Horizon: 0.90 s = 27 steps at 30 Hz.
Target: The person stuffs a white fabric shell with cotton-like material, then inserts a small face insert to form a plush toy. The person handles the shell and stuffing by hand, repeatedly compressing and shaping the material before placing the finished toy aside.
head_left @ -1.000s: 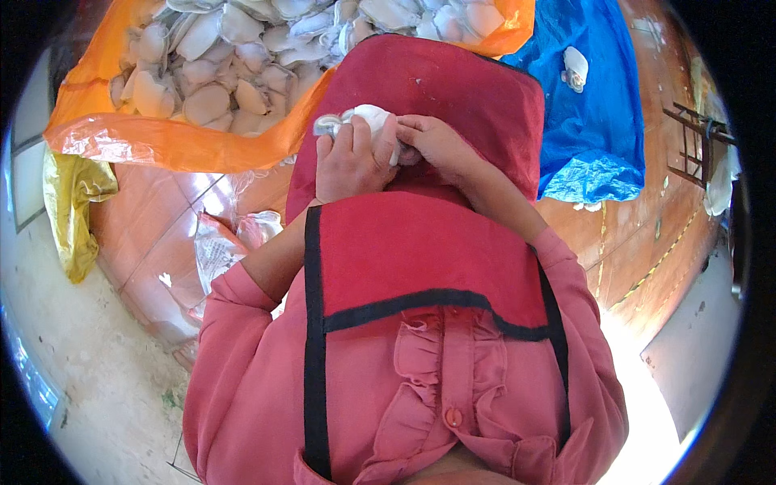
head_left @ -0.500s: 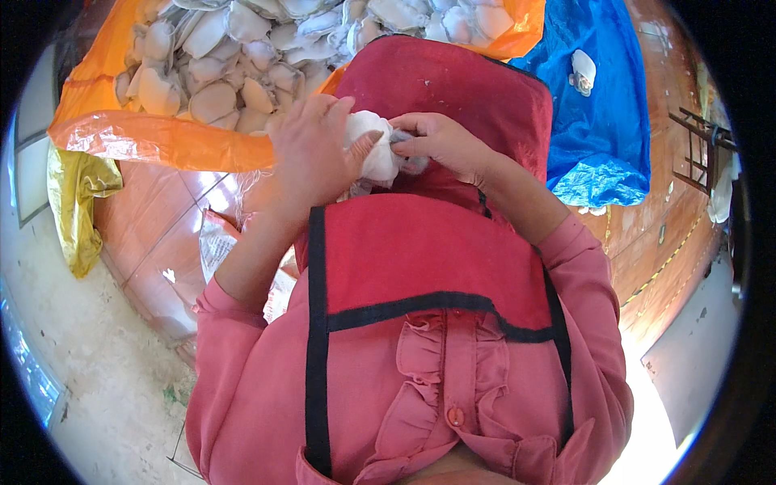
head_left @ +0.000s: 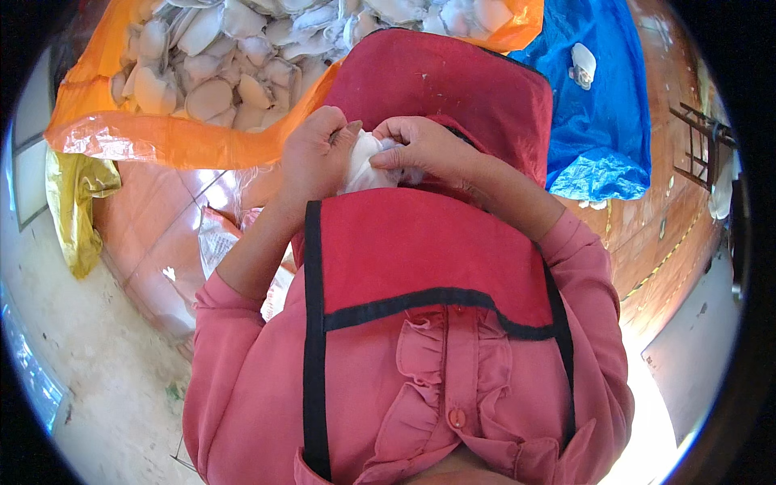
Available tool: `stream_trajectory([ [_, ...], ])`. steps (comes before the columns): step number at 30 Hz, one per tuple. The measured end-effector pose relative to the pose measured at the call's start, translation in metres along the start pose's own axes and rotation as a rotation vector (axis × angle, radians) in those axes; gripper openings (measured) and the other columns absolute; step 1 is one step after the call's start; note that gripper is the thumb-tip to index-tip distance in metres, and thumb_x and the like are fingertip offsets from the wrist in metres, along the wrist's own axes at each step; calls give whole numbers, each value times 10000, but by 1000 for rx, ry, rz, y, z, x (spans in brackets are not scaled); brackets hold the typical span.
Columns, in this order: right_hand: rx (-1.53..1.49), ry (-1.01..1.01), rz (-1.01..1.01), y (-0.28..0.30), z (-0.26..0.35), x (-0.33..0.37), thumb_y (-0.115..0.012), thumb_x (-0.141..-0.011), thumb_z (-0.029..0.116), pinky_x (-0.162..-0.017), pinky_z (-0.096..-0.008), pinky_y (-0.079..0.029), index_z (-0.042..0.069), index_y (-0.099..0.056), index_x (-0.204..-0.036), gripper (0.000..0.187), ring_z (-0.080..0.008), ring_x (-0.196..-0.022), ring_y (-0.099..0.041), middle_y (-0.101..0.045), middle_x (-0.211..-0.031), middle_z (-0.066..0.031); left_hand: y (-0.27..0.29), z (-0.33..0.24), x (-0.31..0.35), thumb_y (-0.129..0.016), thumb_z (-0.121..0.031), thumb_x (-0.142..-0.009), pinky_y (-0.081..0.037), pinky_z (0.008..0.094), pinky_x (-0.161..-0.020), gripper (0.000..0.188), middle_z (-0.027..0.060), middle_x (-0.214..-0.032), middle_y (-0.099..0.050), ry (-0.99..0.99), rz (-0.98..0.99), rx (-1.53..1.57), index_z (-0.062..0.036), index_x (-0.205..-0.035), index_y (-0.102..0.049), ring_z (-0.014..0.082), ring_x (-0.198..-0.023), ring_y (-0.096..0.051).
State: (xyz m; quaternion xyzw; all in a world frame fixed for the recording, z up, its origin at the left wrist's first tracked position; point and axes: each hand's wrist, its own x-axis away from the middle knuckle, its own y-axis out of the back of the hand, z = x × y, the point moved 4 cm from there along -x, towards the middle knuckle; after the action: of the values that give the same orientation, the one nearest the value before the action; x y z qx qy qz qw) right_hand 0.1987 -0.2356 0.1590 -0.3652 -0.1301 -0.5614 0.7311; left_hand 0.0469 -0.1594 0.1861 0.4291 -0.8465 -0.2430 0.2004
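Observation:
Over my lap, both hands work on a soft white fabric piece point(head_left: 368, 174), rounded and cup-like, with a greyish part at its right side. My left hand point(head_left: 317, 158) closes round its left edge, thumb toward the top. From the right, my right hand point(head_left: 428, 152) pinches its upper right side between thumb and fingers. The lower part of the piece is hidden behind the raised bib of my red apron point(head_left: 428, 263). Ahead on the left, a pile of similar pale rounded pieces point(head_left: 212, 101) lies on an orange plastic sheet point(head_left: 153, 139).
A blue plastic sheet point(head_left: 602, 121) lies at the right, with one white piece point(head_left: 582, 66) on it. A yellow plastic bag point(head_left: 73, 210) rests at the far left. Beside my left forearm is a printed white bag point(head_left: 217, 241). A dark rack point(head_left: 693, 149) stands far right.
My left hand has dropped slightly, its fingers now curled tighter on the white piece. My right hand has moved a little left, its pinch now higher on the piece.

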Motion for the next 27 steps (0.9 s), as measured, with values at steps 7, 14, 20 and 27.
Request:
stream_trajectory([
  [7,501,241,40,10,9,-3,-738,-830,196,-670,-256,-455,51,-568,-984,271,-86,-770,-553,-605,-837,-14,0,26,11,-658,-90,-901,-395,245,-624,128,-13,-697,-506,105,-88,169,-30,-815,-585,79,-678,-456],
  [14,453,290,22,8,0,-5,-738,-821,194,-651,-282,-439,67,-554,-912,242,-98,-739,-522,-569,-769,-19,-6,67,25,-660,-97,-916,-403,211,-643,96,-37,-749,-566,272,-97,401,-40,-843,-632,53,-704,-481],
  [20,525,371,18,5,7,-5,-714,-841,127,-697,-251,-439,63,-567,-955,196,-86,-772,-506,-550,-807,2,4,58,26,-686,-109,-892,-433,240,-662,85,-13,-825,-604,260,-57,459,-57,-878,-621,94,-742,-541],
  [27,460,535,12,7,2,-13,-713,-839,106,-754,-253,-449,51,-606,-1064,255,-89,-816,-523,-556,-867,6,32,-14,3,-702,-343,-831,-466,420,-680,299,132,-841,-617,-300,233,-394,-64,-835,-595,331,-767,-588],
])
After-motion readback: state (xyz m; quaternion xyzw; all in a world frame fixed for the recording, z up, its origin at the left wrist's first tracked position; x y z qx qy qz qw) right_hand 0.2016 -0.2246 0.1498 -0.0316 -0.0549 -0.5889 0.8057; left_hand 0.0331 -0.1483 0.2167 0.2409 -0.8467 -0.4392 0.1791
